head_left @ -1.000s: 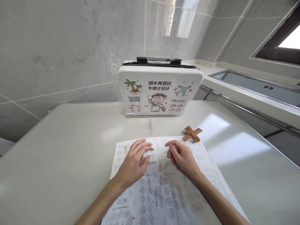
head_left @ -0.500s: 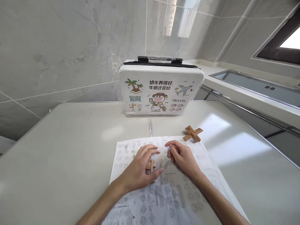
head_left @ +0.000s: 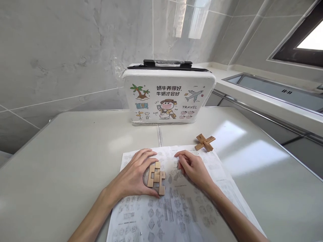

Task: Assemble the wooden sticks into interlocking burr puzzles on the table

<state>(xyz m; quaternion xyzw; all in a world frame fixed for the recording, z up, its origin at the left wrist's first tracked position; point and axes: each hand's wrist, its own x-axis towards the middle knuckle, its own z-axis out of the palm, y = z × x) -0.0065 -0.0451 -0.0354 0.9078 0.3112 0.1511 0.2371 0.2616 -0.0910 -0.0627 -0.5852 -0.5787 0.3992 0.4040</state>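
Note:
Several interlocking wooden puzzle pieces point(head_left: 156, 177) lie grouped on the printed sheet point(head_left: 174, 201), and one bears the number 3. My left hand point(head_left: 133, 173) curves around their left side with fingers and thumb apart. Its fingertips are near the top of the group, and the thumb tip is at the lower end. To the right, my right hand point(head_left: 193, 166) rests on the sheet with its fingers curled in and the index finger bent forward. Nothing shows in it. Beyond it, a cross-shaped wooden puzzle assembly point(head_left: 205, 142) stands at the sheet's far edge.
A white cartoon-printed case point(head_left: 169, 97) with a black handle, partly in clear plastic, stands at the back of the pale table point(head_left: 75, 148). Behind it rises a grey tiled wall point(head_left: 75, 50). A counter with a sink point(head_left: 275, 90) lies to the right.
My left hand has drawn back to the left, uncovering the wooden pieces that it mostly hid before. The right hand stays curled in the same place. The view has shifted slightly.

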